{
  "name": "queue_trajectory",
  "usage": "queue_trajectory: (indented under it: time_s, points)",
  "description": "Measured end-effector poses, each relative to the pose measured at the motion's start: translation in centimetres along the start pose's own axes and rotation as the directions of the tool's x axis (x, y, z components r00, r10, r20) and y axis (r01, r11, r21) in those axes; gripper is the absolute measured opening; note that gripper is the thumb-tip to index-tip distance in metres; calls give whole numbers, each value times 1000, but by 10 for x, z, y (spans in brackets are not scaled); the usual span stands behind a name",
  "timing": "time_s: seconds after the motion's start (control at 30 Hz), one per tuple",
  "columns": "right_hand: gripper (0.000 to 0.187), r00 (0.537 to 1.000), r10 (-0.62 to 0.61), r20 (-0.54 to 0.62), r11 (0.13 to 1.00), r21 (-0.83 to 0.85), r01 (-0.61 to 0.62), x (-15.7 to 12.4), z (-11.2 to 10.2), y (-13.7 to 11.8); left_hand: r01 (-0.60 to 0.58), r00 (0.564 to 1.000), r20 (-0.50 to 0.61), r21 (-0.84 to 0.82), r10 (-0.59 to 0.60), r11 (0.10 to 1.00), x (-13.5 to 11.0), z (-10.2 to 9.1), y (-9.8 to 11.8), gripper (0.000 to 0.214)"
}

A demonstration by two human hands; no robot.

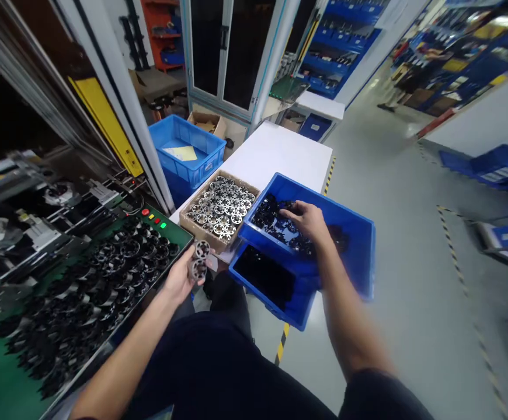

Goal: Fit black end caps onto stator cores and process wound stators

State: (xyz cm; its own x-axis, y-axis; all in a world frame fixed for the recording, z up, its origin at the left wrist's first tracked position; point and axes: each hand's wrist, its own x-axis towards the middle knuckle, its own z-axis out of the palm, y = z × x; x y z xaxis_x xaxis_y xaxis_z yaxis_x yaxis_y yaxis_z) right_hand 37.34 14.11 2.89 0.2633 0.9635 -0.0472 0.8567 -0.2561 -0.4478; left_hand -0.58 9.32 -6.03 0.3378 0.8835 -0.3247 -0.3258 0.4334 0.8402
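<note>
My left hand (183, 275) is shut on two round slotted metal ring parts (199, 261), held up just over the edge of a green machine bed. Beside them stands a cardboard tray (187, 220) packed with similar silvery rings. My right hand (305, 220) rests with spread fingers on a heap of dark ring parts (275, 219) in a tilted blue plastic crate (350, 245). I see nothing held in it. Below that crate sits a smaller blue crate (254, 291) lined with a black sheet.
On the left, a green machine bed (0, 356) carries rows of dark parts, with a button panel (154, 220) at its edge. Ahead stand a white table (275, 153) and a blue crate holding paper (184, 149). Shelves of blue bins line the aisle.
</note>
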Motion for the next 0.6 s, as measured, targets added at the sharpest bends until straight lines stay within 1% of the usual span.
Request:
queue_trajectory:
  time_s: [0.07,0.1,0.13,0.17,0.2,0.27,0.3,0.33,0.37,0.43,0.5,0.53,0.6]
  points:
    - [51,993,-115,4,988,100,114,-38,14,-28,29,998,-44,-104,-34,994,-26,2,-15,53]
    - [48,983,-184,15,971,156,180,-59,23,-44,34,997,-66,-146,-44,989,-36,4,-18,58]
    - [45,961,-277,14,935,235,266,-80,33,-60,30,995,-84,-188,-46,982,-45,6,-19,63]
    - [42,913,-409,-1,854,353,383,-100,41,-76,19,995,-91,-232,-41,972,-53,8,-17,68]
    - [38,861,-508,-21,770,438,465,-118,49,-92,3,996,-88,-276,-28,961,-59,11,-13,71]
    - [24,776,-626,-77,638,522,566,-146,59,-119,-38,998,-60,-339,19,940,-69,15,-2,65]
    - [19,750,-655,-96,603,533,594,-156,61,-129,-61,998,-45,-351,48,934,-74,17,4,60]
    - [18,731,-674,-110,579,535,615,-163,63,-138,-83,996,-39,-343,74,936,-78,19,9,57]
    - [23,718,-685,-122,566,532,630,-168,64,-144,-107,994,-44,-316,98,943,-81,19,14,56]
    - [37,714,-688,-132,567,516,642,-173,64,-151,-159,987,-68,-234,147,959,-88,19,19,56]
    - [53,719,-684,-123,589,489,644,-175,63,-155,-218,974,-88,-136,208,966,-94,18,21,55]
    - [59,720,-685,-110,597,481,642,-175,63,-156,-243,968,-85,-95,235,965,-97,17,21,54]
    - [62,719,-688,-92,597,491,634,-175,64,-158,-277,960,-64,-41,274,960,-101,16,21,55]
